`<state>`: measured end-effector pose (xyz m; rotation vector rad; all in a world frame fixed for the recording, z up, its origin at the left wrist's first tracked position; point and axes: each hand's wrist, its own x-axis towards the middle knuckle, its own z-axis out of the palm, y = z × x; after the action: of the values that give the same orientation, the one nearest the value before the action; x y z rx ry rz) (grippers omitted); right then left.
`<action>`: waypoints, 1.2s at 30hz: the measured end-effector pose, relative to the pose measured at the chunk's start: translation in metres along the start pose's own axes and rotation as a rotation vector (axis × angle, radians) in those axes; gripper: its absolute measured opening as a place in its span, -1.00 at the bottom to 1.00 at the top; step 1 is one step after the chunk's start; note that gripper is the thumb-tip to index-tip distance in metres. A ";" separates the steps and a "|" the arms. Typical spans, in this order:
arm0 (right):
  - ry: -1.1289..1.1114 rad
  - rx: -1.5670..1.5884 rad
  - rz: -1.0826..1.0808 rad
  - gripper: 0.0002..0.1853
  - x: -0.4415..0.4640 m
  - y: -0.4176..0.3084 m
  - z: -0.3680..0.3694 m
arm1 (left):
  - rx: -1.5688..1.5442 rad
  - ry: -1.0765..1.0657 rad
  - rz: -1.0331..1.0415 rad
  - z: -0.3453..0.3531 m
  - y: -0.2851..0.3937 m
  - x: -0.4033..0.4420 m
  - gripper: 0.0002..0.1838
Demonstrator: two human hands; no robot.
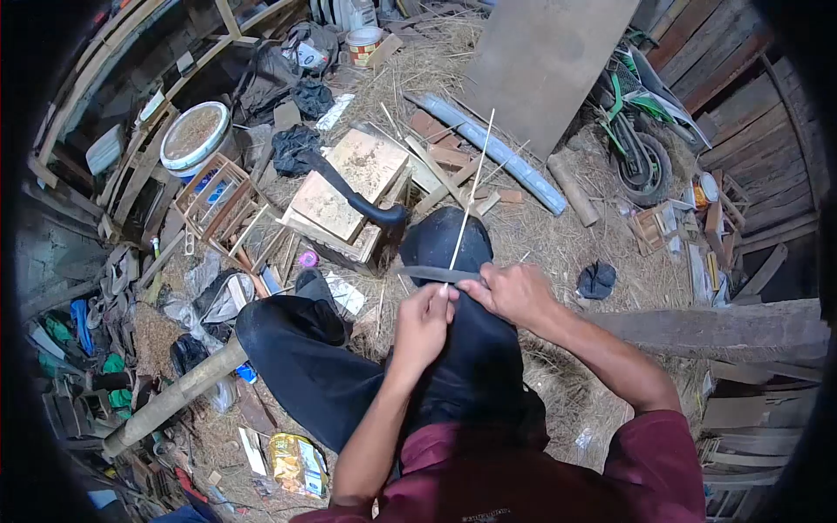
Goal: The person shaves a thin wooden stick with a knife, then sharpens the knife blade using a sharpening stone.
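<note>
My left hand [422, 329] pinches the lower end of a thin pale strip of wood or bamboo [472, 187], which slants up and away over my right knee. My right hand [521, 298] is closed round a knife, its handle hidden by the fingers. The knife's blade [423, 273] points left and lies across the strip just above my left fingertips. Both hands are over my dark trouser leg [466, 340]. Beyond the knee, a machete [349, 196] with a dark curved handle rests on a wooden block [340, 196].
A white bucket [194, 139] and a small wooden rack [222, 205] stand at the left. A grey-blue pole [497, 152] and a large board [549, 65] lie ahead. A green motorbike [641, 131] is at the right, beyond a thick beam [724, 331]. Straw and scraps cover the floor.
</note>
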<state>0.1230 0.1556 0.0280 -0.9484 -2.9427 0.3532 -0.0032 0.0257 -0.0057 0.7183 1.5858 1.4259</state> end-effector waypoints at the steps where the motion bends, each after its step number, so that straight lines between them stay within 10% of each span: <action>1: -0.023 -0.007 -0.005 -0.32 0.000 0.000 -0.003 | -0.006 0.003 -0.013 0.002 0.003 0.007 -0.72; 36: 0.133 0.125 0.115 -0.41 0.007 0.020 0.028 | -0.226 0.003 -0.192 -0.004 -0.008 -0.042 -0.79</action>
<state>0.1261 0.1693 -0.0040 -1.0819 -2.7188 0.4526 0.0143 -0.0139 -0.0043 0.4197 1.4258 1.4346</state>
